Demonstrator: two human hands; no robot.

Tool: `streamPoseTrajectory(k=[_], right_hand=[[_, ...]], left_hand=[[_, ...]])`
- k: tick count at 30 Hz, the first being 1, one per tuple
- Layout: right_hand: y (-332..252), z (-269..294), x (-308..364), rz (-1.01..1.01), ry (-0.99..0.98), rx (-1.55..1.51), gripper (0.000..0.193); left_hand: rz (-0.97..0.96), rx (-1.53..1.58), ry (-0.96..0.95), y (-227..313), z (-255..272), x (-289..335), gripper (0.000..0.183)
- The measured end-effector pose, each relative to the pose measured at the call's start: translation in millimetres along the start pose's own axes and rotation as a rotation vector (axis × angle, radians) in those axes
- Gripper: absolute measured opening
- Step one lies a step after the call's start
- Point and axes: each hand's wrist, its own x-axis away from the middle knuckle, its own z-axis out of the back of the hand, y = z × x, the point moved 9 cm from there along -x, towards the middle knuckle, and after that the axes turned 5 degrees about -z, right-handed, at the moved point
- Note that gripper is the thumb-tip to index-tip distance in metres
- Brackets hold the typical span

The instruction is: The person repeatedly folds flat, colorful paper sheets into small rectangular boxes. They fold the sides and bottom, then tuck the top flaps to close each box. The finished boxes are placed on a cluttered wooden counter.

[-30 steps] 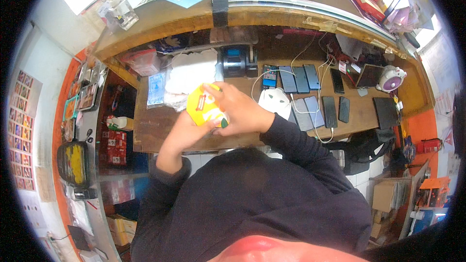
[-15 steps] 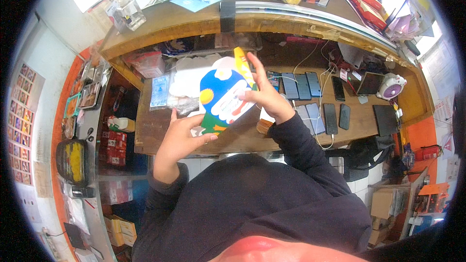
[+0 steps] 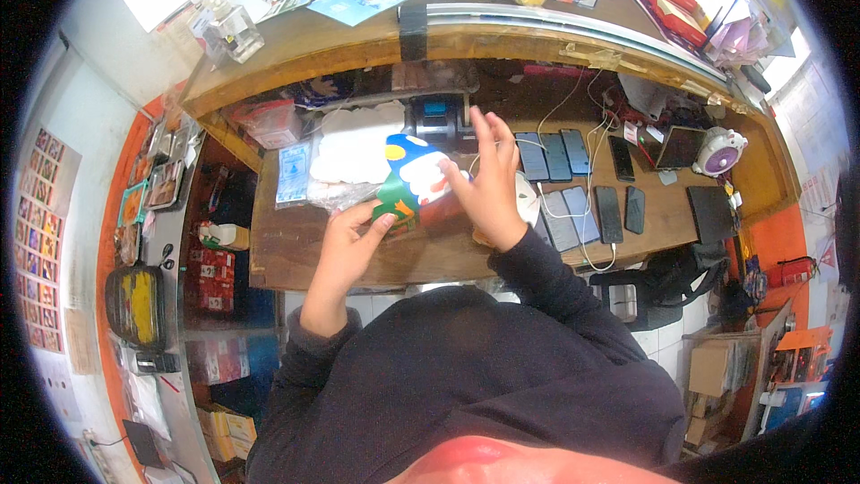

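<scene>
From afar I see the colourful card point(image 3: 415, 175) above the desk point(image 3: 288, 246), its green lower-left corner pinched by the left hand point(image 3: 346, 240), its right edge by the thumb of the right hand point(image 3: 494, 193), whose fingers spread apart, thumb contact unclear to me.

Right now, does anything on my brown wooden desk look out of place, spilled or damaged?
The thin white cable looks untidy: it loops loosely across the pale rectangular phones on the right side of the brown wooden desk instead of lying clear of them. I can make out no spill or damage.
</scene>
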Motion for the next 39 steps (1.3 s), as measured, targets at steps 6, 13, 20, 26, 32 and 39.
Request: streamPoseTrajectory(k=[6,13,20,26,32,39], right_hand=[[-59,-16,46,0.238,-0.133,-0.099,0.046],[-37,-39,47,-0.048,-0.390,-0.588,0.036],[-41,-36,48,-0.014,-0.427,-0.540,0.027],[-34,-39,49,0.044,-0.276,-0.580,0.023],[-14,-29,46,-0.099,-0.118,-0.481,0.020],[-27,-30,34,0.165,-0.366,-0.462,0.023]], left_hand=[[0.033,0.248,0.073,5,-9,-8,0.022],[-0.209,-0.120,0.034,19,-3,-12,0.016],[-0.165,-0.095,-0.035,22,-5,-12,0.017],[-0.156,-0.100,0.239,16,0,-5,0.025],[0.024,0.299,0.486,-38,37,8,0.045],[0.283,0.642,-0.011,-39,-26,24,0.045]])
